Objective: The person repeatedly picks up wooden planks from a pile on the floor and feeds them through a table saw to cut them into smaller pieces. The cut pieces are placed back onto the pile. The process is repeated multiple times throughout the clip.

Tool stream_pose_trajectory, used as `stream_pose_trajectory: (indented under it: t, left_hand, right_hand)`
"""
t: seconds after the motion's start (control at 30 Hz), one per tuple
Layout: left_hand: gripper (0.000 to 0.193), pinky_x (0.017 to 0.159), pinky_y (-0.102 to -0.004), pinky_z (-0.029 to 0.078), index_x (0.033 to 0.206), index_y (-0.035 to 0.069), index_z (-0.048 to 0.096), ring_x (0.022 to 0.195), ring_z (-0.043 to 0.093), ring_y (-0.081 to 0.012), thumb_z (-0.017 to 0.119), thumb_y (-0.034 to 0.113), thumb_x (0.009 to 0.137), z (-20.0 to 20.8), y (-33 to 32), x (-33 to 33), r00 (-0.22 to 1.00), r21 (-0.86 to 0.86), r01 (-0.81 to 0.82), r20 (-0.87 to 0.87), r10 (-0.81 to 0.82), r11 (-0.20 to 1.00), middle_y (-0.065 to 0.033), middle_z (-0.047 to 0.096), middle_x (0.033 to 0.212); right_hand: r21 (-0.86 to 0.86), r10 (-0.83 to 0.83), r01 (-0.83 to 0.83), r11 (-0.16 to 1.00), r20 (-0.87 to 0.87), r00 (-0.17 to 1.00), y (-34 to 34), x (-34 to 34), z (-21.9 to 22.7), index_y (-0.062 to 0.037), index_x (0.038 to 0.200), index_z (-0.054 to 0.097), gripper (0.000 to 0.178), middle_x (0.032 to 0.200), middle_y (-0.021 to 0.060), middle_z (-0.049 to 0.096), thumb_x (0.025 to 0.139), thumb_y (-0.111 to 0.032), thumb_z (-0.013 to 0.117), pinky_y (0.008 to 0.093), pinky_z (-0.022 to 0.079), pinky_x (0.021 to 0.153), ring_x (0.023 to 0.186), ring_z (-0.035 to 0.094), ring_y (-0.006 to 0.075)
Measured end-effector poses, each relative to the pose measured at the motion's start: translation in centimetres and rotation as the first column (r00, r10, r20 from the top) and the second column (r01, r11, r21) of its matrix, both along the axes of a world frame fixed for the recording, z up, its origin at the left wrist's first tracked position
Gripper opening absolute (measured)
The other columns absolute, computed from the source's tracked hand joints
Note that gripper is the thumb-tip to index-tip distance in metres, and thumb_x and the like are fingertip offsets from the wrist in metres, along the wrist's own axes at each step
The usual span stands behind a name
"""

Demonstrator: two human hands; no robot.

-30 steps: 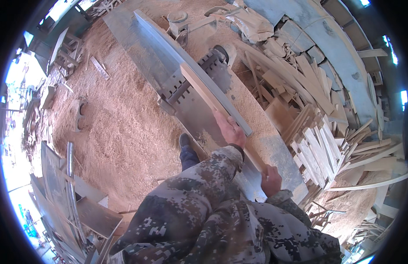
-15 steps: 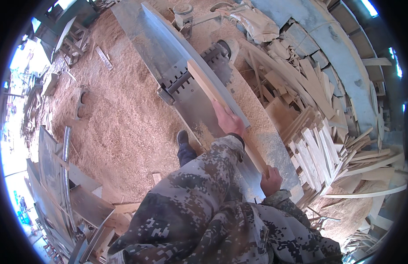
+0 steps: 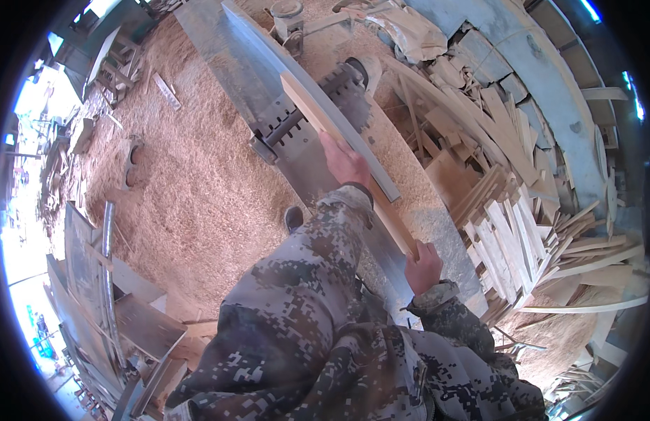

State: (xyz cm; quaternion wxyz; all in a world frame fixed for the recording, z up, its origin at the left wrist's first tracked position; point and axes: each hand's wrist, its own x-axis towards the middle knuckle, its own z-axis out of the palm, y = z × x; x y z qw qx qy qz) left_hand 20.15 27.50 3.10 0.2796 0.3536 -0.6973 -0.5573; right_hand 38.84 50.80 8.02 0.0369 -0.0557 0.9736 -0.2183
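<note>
A long, pale wooden strip (image 3: 394, 223) lies along the metal bed (image 3: 302, 163) of a jointer, beside its upright fence (image 3: 263, 50). Its far end reaches past the slotted cutter opening (image 3: 281, 128). My left hand (image 3: 347, 163) is closed over the strip just on the near side of that opening, fingers pointing forward along the wood. At the strip's near end my right hand (image 3: 424, 268) is wrapped round it, with the thumb side up. Part of the strip is hidden under my left hand and sleeve.
Sawdust (image 3: 199, 189) covers the floor left of the machine. Stacked wooden strips (image 3: 504, 245) and offcuts lie to the right. Boards and metal sheets (image 3: 146, 326) lean at the lower left. My shoe (image 3: 293, 219) shows beside the bed.
Both hands have moved forward and slightly left along the jointer, carrying the wooden strip with them. Its far end now extends farther beyond the cutter opening.
</note>
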Motion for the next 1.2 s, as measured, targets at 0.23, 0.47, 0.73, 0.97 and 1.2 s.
stream_pose_trajectory:
  t: [0.23,0.47,0.73,0.97,1.2]
  left_hand:
    - [0.056,0.116,-0.0482,0.045,0.162,-0.005,0.035,0.140,0.053,-0.0477,0.044,0.014,0.110,0.0,-0.8,-0.8,1.000,0.034,0.002,0.019,-0.003,0.999,-0.0328,0.052,0.154]
    - [0.055,0.114,-0.0458,0.046,0.164,-0.002,0.035,0.138,0.057,-0.0456,0.042,0.019,0.113,-1.1,-1.0,-1.1,0.999,-0.030,-0.022,0.032,0.023,0.999,-0.0308,0.057,0.151]
    - [0.056,0.118,-0.0460,0.043,0.162,-0.006,0.034,0.144,0.051,-0.0458,0.043,0.014,0.111,-0.8,-1.3,-1.2,1.000,0.029,0.013,0.023,-0.013,1.000,-0.0320,0.048,0.158]
    - [0.053,0.111,-0.0486,0.047,0.161,-0.004,0.037,0.134,0.057,-0.0490,0.042,0.014,0.111,-0.1,-4.5,-3.5,1.000,0.009,0.020,0.014,-0.020,1.000,-0.0338,0.056,0.149]
    - [0.052,0.104,-0.0504,0.050,0.159,-0.005,0.039,0.125,0.063,-0.0501,0.044,0.014,0.111,-1.0,-10.1,-8.2,1.000,-0.049,0.007,0.003,-0.007,0.999,-0.0341,0.063,0.137]
  right_hand:
    - [-0.086,-0.024,0.021,0.996,-0.038,0.999,-0.3,-0.1,-0.2,-0.0021,0.124,0.072,0.038,0.104,0.0209,0.071,0.087,-0.008,0.077,0.0466,0.059,0.075,0.089,0.072,0.0410]
    - [-0.748,-0.263,0.489,0.449,0.412,0.872,2.3,3.8,1.1,0.0106,0.125,0.071,0.033,0.117,0.0176,0.076,0.099,-0.010,0.072,0.0363,0.060,0.091,0.103,0.074,0.0245]
    - [-0.765,-0.187,0.581,0.277,0.551,0.814,3.0,3.6,1.7,0.0090,0.129,0.070,0.030,0.122,0.0173,0.076,0.104,-0.008,0.066,0.0420,0.054,0.109,0.116,0.072,0.0265]
    - [-0.850,-0.046,0.448,0.276,0.454,0.890,1.0,1.9,1.1,0.0120,0.135,0.067,0.034,0.137,0.0219,0.070,0.107,-0.006,0.060,0.0449,0.045,0.121,0.132,0.064,0.0295]
    - [-0.841,0.045,0.539,0.052,0.541,0.840,-4.7,-2.1,2.1,0.0118,0.140,0.063,0.039,0.145,0.0224,0.066,0.105,-0.004,0.062,0.0457,0.038,0.127,0.140,0.059,0.0293]
